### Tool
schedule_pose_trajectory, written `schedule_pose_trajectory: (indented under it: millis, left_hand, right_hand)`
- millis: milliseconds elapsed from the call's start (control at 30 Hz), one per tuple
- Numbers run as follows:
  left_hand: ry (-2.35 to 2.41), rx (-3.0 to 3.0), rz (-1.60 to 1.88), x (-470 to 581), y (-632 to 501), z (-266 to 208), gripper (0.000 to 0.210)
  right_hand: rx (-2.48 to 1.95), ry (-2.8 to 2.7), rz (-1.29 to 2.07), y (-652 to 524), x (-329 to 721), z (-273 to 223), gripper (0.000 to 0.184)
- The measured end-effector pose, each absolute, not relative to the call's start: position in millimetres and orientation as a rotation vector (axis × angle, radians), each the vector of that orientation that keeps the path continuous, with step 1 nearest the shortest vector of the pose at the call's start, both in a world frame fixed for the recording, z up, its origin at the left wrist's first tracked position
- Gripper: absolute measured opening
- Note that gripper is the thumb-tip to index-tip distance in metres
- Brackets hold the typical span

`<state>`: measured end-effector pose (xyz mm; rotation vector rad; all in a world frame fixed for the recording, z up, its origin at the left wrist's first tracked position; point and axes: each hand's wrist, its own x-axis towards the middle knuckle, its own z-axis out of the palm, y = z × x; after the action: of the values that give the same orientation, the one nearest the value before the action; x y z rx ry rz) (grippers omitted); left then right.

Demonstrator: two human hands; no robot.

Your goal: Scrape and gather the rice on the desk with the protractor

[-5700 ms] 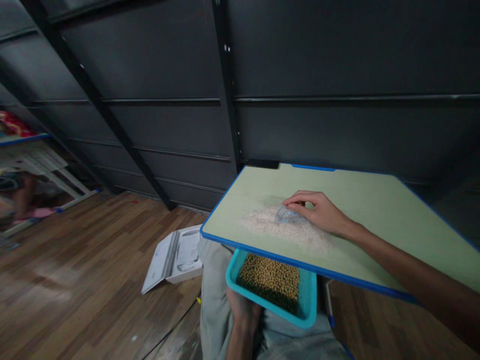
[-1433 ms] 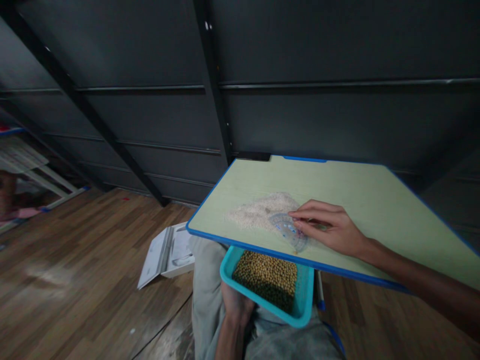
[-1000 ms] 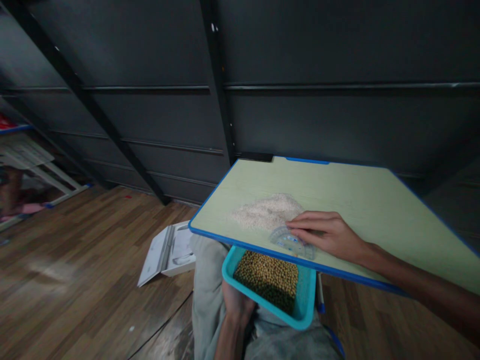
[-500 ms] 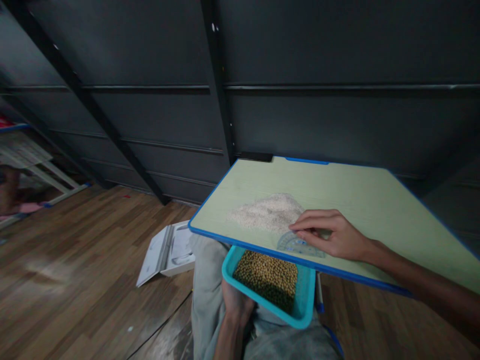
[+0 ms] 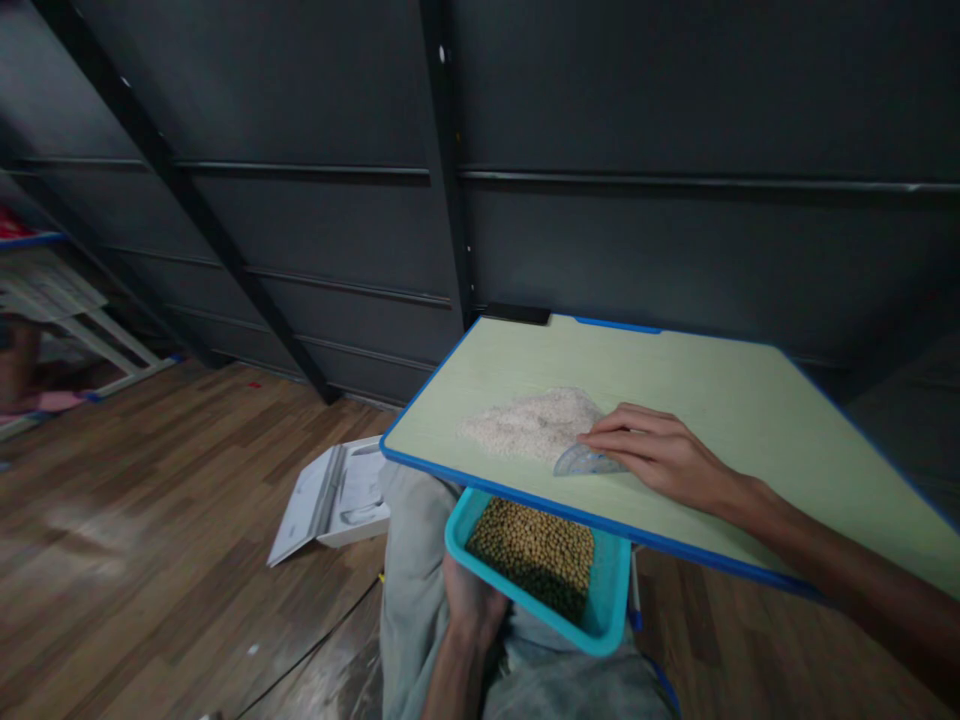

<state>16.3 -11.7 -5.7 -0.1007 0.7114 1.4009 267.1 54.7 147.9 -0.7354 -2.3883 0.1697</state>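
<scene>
My right hand [image 5: 664, 452] pinches a clear half-round protractor [image 5: 574, 461], tilted up on its edge at the right side of a pile of white rice grains [image 5: 529, 422]. The rice lies spread on a pale green tabletop [image 5: 720, 390] with a blue rim. Below the table's near edge, my left hand [image 5: 471, 597] grips a turquoise plastic basket [image 5: 611, 625] from its left side and underneath. Yellowish beans [image 5: 536, 545] cover the basket's bottom. The left fingertips are hidden under the basket.
A black flat object [image 5: 516, 314] rests at the table's far edge, against the dark wall [image 5: 675, 240]. An open white box [image 5: 330, 500] lies on the wooden floor to the left, near a thin black cable [image 5: 319, 645]. Part of another person [image 5: 22, 360] shows at far left.
The protractor, flat on the table earlier, is now lifted at an angle in my right fingers and sits closer to the rice. My left hand and the basket have hardly moved.
</scene>
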Motion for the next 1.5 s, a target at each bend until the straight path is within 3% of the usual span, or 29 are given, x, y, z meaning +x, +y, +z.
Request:
schedule_pose_trajectory:
  millis: [333, 800, 1067, 1500]
  left_hand:
    - [0.618, -0.12, 1.412, 17, -11, -10, 0.032]
    - [0.691, -0.107, 1.39, 16, -11, -2, 0.028]
    - [0.695, -0.107, 1.389, 17, -10, 1, 0.027]
    - [0.694, -0.101, 1.411, 15, -10, -6, 0.03]
  right_hand:
    - [-0.837, -2.234, 0.169, 71, 257, 144, 0.026]
    - [-1.178, -2.085, 0.471, 142, 248, 144, 0.016]
    - [-1.159, -1.899, 0.718, 149, 256, 151, 0.023]
    - [-1.178, -1.993, 0.604, 136, 249, 143, 0.018]
